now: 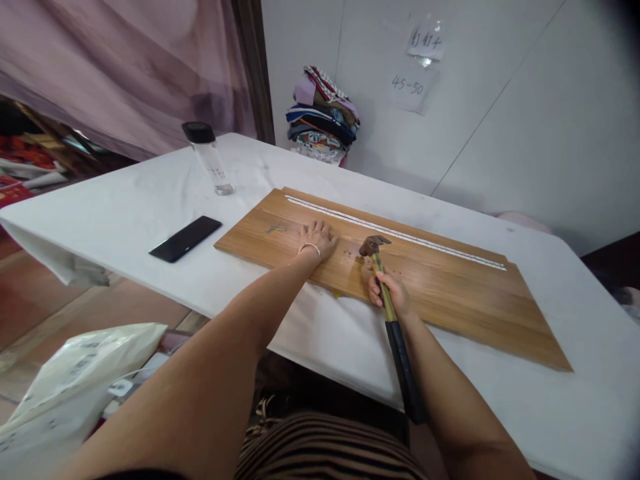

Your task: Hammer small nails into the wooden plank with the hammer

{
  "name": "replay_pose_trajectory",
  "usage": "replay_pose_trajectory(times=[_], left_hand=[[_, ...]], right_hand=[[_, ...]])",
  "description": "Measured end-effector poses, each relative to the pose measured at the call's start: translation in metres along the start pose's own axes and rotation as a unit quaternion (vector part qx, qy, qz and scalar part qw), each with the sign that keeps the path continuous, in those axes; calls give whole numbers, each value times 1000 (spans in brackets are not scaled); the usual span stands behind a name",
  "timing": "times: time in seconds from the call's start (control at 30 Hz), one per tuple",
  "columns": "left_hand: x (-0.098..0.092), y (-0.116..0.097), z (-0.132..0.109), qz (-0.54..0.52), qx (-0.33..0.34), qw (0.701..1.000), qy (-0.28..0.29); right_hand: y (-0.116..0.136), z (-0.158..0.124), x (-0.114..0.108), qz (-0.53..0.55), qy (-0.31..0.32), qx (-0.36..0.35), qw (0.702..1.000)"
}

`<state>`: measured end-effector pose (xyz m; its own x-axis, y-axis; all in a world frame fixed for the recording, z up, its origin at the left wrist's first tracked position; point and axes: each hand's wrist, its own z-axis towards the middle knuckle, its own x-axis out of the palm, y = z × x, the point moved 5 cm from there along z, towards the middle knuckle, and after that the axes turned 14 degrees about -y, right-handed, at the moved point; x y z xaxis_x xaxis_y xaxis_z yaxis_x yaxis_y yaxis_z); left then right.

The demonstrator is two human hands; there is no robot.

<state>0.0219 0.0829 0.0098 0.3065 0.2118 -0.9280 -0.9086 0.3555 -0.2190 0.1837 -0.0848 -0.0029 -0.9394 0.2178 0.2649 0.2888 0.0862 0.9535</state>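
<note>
My right hand [390,290] is wrapped round the upper handle of a claw hammer [397,347]. Its rusty head is up over the wooden board [475,300], and the black grip points back toward me. My left hand [319,240], with a bracelet at the wrist, lies on the board with its fingers stretched out. Just left of it, a few nails [275,228] rest on the wood. Small dark marks [347,253] show in the board between my hands. Two thin white marked strips [395,230] run along its far side.
The board lies on a white-covered table [135,187]. To the left are a black phone [186,239] and a clear bottle [213,160] with a black lid. Folded clothes [323,117] are stacked behind the table by the wall. A plastic bag [75,380] sits at lower left.
</note>
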Motion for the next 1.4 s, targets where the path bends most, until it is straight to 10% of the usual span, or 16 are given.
replay_pose_trajectory(times=[1.4], left_hand=[[-3, -2, 0, 0, 3, 1000, -1]], right_hand=[[-2, 1, -2, 7, 8, -4, 1000]])
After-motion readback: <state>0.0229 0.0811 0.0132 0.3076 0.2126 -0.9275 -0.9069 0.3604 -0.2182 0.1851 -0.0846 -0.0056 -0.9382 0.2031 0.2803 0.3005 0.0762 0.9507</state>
